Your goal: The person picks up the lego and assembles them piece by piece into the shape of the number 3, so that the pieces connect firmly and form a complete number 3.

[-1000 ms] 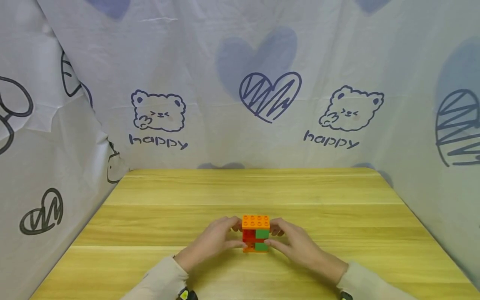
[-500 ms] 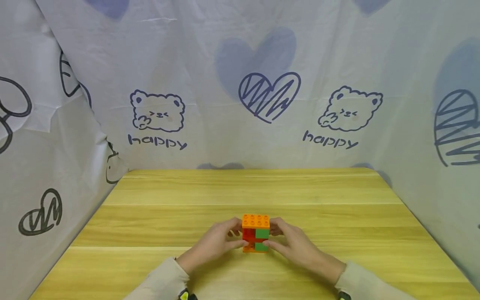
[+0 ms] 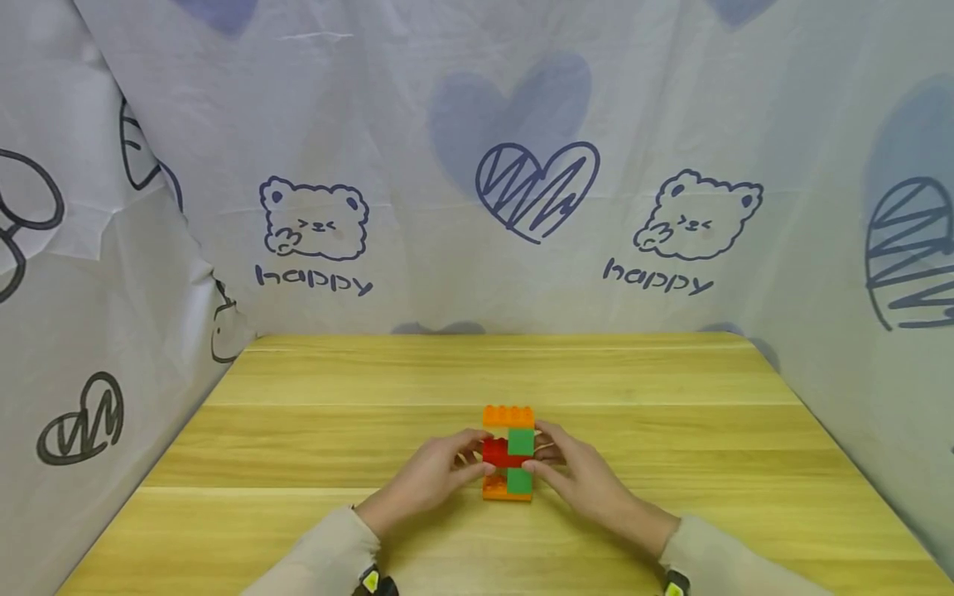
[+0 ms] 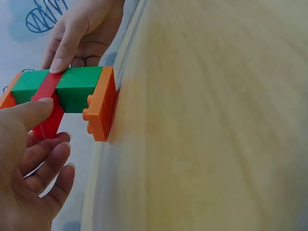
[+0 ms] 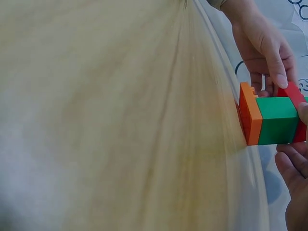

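Note:
A small stack of toy bricks (image 3: 509, 454) stands on the wooden table (image 3: 477, 372), with orange at top and bottom and green and red between. My left hand (image 3: 477, 460) pinches its left side at the red brick (image 3: 494, 452). My right hand (image 3: 542, 460) pinches its right side at the green bricks (image 3: 520, 442). In the left wrist view my left hand's thumb (image 4: 30, 111) rests on the red brick (image 4: 48, 120), and the orange base (image 4: 101, 110) meets the table. The right wrist view shows the same stack (image 5: 272, 119) with the left hand (image 5: 263, 45) beyond it.
Pale printed cloth (image 3: 477, 165) with bears and hearts walls in the table at the back and on both sides. Bare wooden tabletop lies around the stack. Both forearms wear light sleeves (image 3: 320, 559).
The stack now looks taller in the head view, with its orange top higher in the frame and more layers showing. Both hands have stayed on its sides, with fingers shifted slightly.

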The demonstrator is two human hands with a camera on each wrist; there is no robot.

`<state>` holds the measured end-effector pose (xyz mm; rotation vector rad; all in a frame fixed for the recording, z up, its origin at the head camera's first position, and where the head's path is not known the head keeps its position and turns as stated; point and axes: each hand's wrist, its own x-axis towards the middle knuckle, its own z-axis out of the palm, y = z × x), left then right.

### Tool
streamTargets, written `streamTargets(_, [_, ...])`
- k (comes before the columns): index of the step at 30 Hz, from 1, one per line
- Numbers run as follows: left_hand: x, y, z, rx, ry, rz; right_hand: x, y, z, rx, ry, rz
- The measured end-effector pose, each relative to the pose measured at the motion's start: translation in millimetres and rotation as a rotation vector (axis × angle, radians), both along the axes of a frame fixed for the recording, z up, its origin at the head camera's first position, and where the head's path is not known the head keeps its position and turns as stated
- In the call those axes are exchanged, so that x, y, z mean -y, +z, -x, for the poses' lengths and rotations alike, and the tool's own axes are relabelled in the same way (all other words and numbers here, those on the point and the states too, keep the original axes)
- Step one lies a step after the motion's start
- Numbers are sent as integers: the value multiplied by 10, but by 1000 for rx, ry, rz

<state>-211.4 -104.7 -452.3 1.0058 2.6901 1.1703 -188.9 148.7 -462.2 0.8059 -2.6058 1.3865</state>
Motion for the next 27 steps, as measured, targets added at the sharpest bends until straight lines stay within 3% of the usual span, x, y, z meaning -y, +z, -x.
streamTargets(10, [-8, 39, 21, -12, 11, 28, 21, 23, 35, 79, -18, 40])
streamTargets(19, [-3, 98, 82, -44, -11, 100, 35, 59, 67, 207, -32, 108])
streamTargets(27, [15, 140, 152, -134, -60, 192, 40, 65, 80, 254, -50, 91])
